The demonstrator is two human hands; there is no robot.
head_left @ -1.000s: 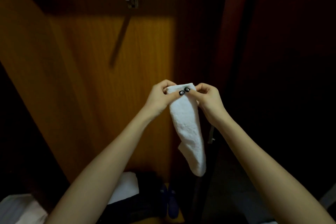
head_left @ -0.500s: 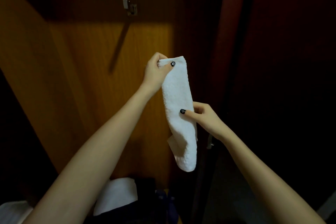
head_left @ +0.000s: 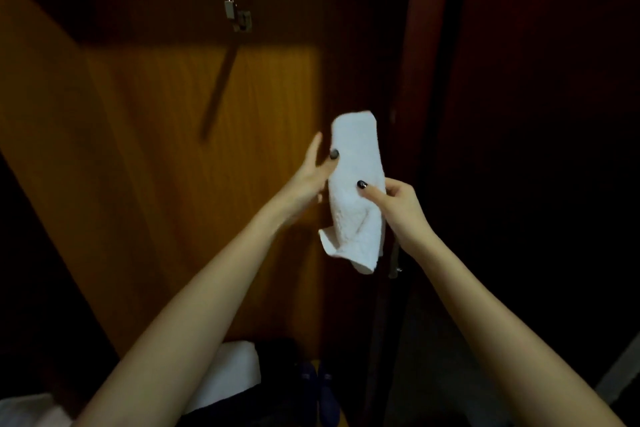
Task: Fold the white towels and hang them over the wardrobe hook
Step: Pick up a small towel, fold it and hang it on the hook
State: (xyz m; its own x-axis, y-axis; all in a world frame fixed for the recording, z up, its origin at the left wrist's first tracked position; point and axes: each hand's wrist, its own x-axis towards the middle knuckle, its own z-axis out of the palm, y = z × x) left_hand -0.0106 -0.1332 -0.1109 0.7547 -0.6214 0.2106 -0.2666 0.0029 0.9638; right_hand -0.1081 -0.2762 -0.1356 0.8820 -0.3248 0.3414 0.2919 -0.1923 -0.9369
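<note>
The white towel (head_left: 356,191) is in front of us in mid-air, folded into a narrow strip whose long axis runs close to upright. One short end is up and the other hangs down, with a loose corner flaring at the lower left. Our right grip (head_left: 398,204) is clamped on it at about mid-length from the right edge, thumb across the front face. So half the strip stands above the pinch and half hangs below. Our left grip (head_left: 308,177) lies against the left edge with its fingers straight and apart. Only the thumb tip rests on the cloth (it is blurred, so we cannot say whether any finger is behind the strip).

The hook (head_left: 239,15) sits on the wardrobe panel (head_left: 156,149), well apart from the towel, above it and to the left. We judge that the towel has to go up and leftward, then turn so its middle crosses the hook. The left grip is on the nearer side for that reach. A second towel (head_left: 235,371) lies low down, near our left forearm.
</note>
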